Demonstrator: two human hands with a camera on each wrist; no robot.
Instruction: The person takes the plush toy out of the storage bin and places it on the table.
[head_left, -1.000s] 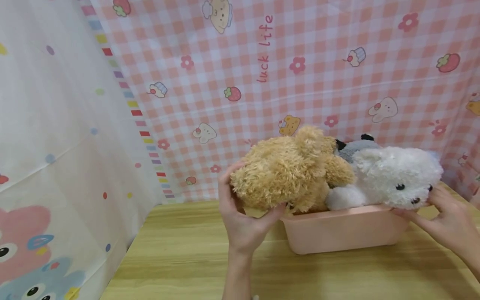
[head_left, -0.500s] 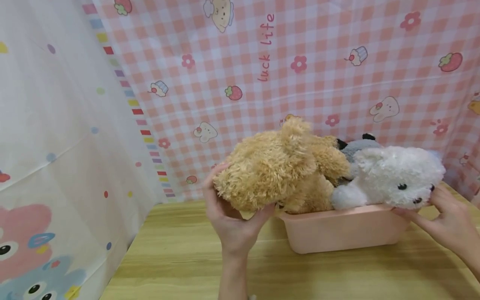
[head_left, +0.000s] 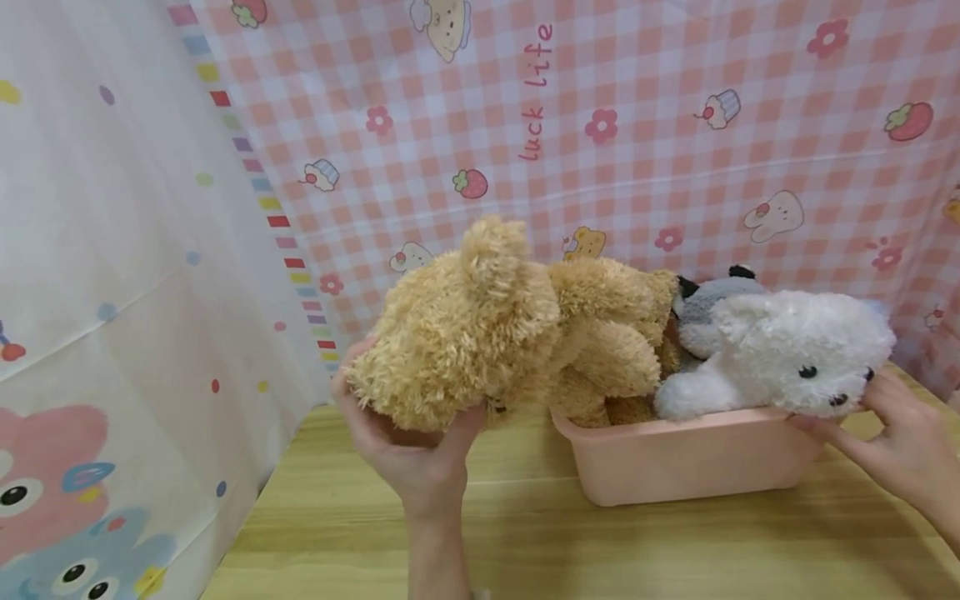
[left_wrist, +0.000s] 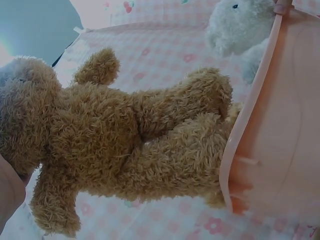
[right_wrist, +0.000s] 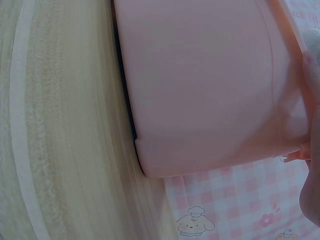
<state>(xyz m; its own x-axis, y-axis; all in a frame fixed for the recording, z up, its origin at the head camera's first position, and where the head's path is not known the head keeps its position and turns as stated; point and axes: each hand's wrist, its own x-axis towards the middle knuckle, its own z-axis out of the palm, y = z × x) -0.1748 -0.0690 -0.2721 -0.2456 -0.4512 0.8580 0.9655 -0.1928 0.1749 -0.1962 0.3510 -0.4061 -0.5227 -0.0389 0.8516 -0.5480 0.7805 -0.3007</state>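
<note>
My left hand [head_left: 423, 471] grips the head of a shaggy tan teddy bear [head_left: 461, 333], its thumb on the near side and fingers behind. The bear stretches left past the end of a pink plastic bin [head_left: 690, 462]. In the left wrist view the bear's body [left_wrist: 95, 135] lies sideways, its feet right at the bin's rim [left_wrist: 250, 107]. At the bin's right end my right hand [head_left: 900, 433] holds the rim, thumb in front, beside the head of a white plush animal [head_left: 795, 350]. In the right wrist view, part of that hand [right_wrist: 312, 170] shows at the edge.
A grey plush animal [head_left: 716, 308] with black ear tips sits in the bin behind the white one. The bin stands on a wood-grain table [head_left: 337, 517]. A pink checked cloth [head_left: 420, 83] hangs behind, and a white printed curtain [head_left: 150, 333] on the left.
My left hand has moved left with the teddy bear, drawing more of its body and legs up over the bin's left end. The right hand and the bin have stayed put.
</note>
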